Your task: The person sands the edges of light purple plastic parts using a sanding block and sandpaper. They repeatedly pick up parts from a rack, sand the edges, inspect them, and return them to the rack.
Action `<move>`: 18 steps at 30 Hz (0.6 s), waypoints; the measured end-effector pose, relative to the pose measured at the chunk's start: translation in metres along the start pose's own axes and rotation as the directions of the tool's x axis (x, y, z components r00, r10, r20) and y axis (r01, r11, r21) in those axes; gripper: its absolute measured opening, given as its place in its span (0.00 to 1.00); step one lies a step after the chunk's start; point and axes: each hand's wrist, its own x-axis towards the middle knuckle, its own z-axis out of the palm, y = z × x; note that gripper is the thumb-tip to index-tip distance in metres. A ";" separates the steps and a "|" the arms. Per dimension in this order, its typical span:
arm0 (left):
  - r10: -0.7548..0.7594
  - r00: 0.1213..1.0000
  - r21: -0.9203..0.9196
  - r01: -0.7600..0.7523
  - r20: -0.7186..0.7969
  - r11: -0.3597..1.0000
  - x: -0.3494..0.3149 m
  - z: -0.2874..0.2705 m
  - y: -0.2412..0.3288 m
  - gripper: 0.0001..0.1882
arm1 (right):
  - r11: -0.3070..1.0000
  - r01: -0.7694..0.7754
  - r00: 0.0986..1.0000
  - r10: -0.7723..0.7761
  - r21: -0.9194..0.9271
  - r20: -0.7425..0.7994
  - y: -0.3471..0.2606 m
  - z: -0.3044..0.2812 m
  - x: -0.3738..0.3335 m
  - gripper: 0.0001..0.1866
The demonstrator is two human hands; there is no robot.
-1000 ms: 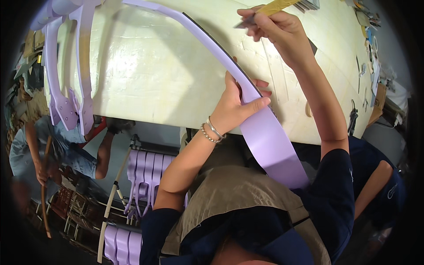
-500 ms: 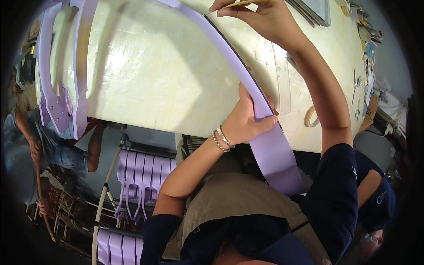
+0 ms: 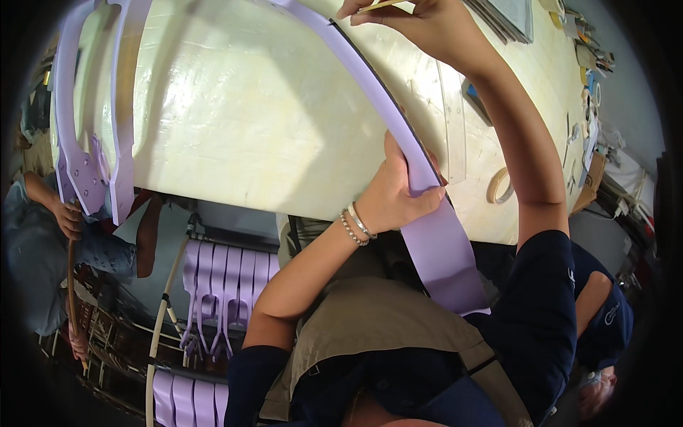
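The left hand (image 3: 398, 196) is clamped on a long, curved lilac strip (image 3: 388, 117), fingers wrapped over its edge. The strip arcs across the pale cream desk (image 3: 235, 121), its wide end overhanging the near edge. The right hand (image 3: 420, 21) pinches a thin yellow pencil (image 3: 380, 6) beside the strip's far end. A tape roll (image 3: 501, 186) lies nearby.

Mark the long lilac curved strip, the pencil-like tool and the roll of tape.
lilac curved strip (image 3: 441, 260), head view, its wide lower end.
pencil-like tool (image 3: 388, 4), head view, shaft by the right hand's fingers.
roll of tape (image 3: 502, 186), head view, its rim.
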 end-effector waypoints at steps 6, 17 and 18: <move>-0.001 1.000 -0.022 0.001 -0.002 1.000 0.000 0.001 -0.003 0.55 | 0.999 0.003 1.000 -0.004 0.035 0.012 0.005 0.000 -0.002 0.04; -0.004 1.000 -0.036 0.004 -0.012 0.999 0.001 0.002 0.001 0.54 | 0.999 0.027 1.000 -0.027 0.025 0.014 0.000 -0.001 -0.001 0.05; -0.007 1.000 -0.027 0.007 -0.012 1.000 0.001 0.002 0.002 0.54 | 1.000 0.009 1.000 -0.009 0.013 0.016 -0.001 -0.001 0.000 0.05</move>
